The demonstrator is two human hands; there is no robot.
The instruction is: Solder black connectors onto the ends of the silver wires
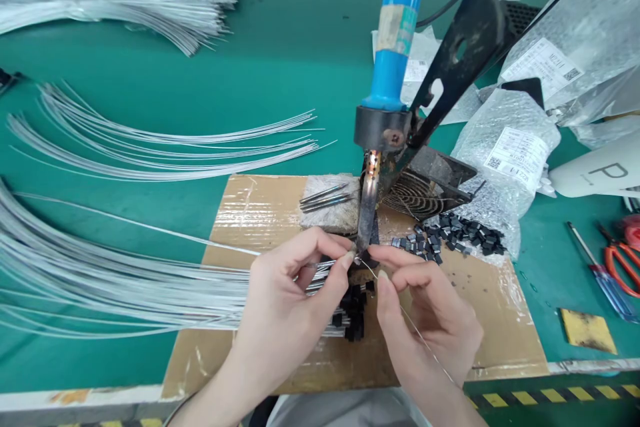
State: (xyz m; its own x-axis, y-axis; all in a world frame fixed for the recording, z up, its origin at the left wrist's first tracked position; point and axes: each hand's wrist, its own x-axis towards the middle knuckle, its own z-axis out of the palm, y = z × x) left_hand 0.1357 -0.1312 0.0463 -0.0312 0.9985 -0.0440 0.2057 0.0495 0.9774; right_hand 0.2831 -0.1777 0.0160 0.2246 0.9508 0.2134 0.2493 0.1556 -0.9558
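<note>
Now the left hand (290, 293) pinches a thin wire (165, 235) and the right hand (425, 310) pinches solder thread (417, 333), both at the hot iron tip (367, 217) over the cardboard (260, 213), so they meet.

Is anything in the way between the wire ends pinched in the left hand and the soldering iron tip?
Nothing visible: the left hand pinches the wire ends right beside the soldering iron tip, while the right hand brings a thin wire there too.
</note>
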